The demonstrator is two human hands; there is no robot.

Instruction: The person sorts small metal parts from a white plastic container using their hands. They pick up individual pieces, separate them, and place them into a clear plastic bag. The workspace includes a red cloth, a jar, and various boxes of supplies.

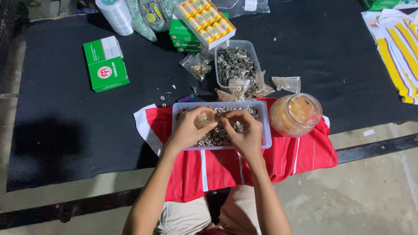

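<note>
Left hand (189,128) pinches a small clear bag (203,118); we note right hand (244,130) gripping its edge above the tray of metal eyelets (265,130).

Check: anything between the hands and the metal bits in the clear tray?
Nothing visible. Both the left hand and the right hand are already inside the clear tray, fingers down among the small metal pieces. The left hand also holds a small clear bag. The plastic jar stands off to the right.
</note>
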